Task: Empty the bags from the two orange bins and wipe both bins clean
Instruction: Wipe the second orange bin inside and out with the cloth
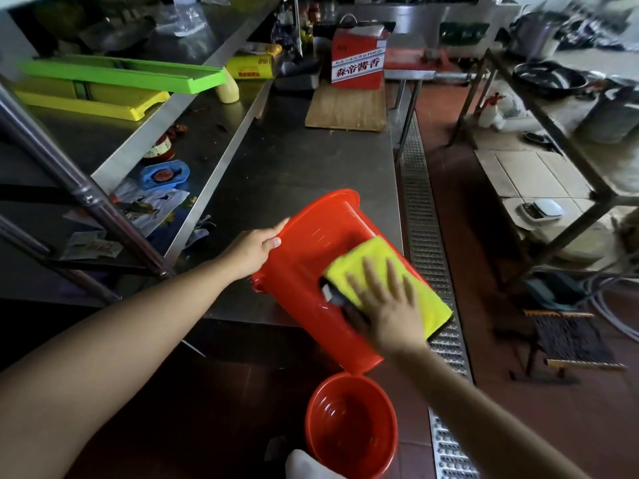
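Note:
An orange bin (pixel 311 257) lies tilted on its side at the near corner of the steel table (pixel 294 160), its bottom pointing toward me. My left hand (pixel 257 247) grips its upper left edge. My right hand (pixel 387 299) lies flat, fingers spread, on a yellow cloth (pixel 415 285) pressed against the bin's outer wall. A dark label or patch (pixel 332 293) shows beside the cloth. A second orange bin (pixel 349 426) stands upright on the floor below, with no bag visible inside.
A wooden board (pixel 345 108) with a red-and-white carton (pixel 358 60) sits at the table's far end. Shelves on the left hold green and yellow trays (pixel 117 77), packets and jars. A metal floor drain grate (pixel 425 219) runs along the right; a rack with pots (pixel 553 77) stands beyond.

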{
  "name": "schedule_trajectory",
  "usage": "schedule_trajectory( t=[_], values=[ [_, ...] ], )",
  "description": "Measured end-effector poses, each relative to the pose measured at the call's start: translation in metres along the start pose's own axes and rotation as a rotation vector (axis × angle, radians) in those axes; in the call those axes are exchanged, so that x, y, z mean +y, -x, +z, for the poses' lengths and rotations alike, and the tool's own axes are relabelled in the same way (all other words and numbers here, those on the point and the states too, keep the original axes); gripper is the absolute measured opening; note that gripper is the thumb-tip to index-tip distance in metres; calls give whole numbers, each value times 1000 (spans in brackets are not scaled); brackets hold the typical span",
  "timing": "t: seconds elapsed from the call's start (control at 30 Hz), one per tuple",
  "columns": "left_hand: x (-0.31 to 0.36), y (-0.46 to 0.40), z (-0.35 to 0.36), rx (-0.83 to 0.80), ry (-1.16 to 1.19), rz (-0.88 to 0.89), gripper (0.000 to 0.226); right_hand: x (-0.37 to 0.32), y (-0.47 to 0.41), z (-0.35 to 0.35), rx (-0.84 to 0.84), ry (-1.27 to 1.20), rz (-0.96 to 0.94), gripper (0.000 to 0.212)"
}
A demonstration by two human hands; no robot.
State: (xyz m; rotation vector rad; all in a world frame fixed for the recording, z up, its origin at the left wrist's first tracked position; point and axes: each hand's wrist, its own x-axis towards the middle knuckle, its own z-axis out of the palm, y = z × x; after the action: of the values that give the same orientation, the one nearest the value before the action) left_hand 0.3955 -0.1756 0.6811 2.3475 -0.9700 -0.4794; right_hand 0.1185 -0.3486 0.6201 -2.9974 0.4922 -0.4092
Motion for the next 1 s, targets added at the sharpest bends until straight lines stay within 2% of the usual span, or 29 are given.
schedule_trajectory(
  t=[0.1,0.2,0.3,0.4,0.47,0.53,0.73,0.87,1.0],
  values=[
    [1,0,-2,-6,-13,-6,47,-33,32,19,-18,168,-269,81],
    [1,1,-2,-20,-12,-31,47,-17,30,11,-25,120,-330,76],
    [5,1,-1,-31,-10,-42,47,18,15,-8,-43,-18,-78,60],
    [10,1,0,-29,12,-35,46,54,0,-22,-114,-207,252,65],
    [11,0,-1,-36,21,-26,46,61,-5,-25,-132,-298,353,66],
    [10,0,-2,-38,24,-21,46,54,3,-21,-105,-224,288,63],
    [7,-1,-4,-56,75,-5,45,10,62,13,-30,126,-111,63],
    [5,-1,-7,-83,120,18,46,-18,34,16,-63,191,-144,90],
    [3,-2,-11,-93,146,47,46,-62,-25,16,-45,201,-163,90]
  ],
)
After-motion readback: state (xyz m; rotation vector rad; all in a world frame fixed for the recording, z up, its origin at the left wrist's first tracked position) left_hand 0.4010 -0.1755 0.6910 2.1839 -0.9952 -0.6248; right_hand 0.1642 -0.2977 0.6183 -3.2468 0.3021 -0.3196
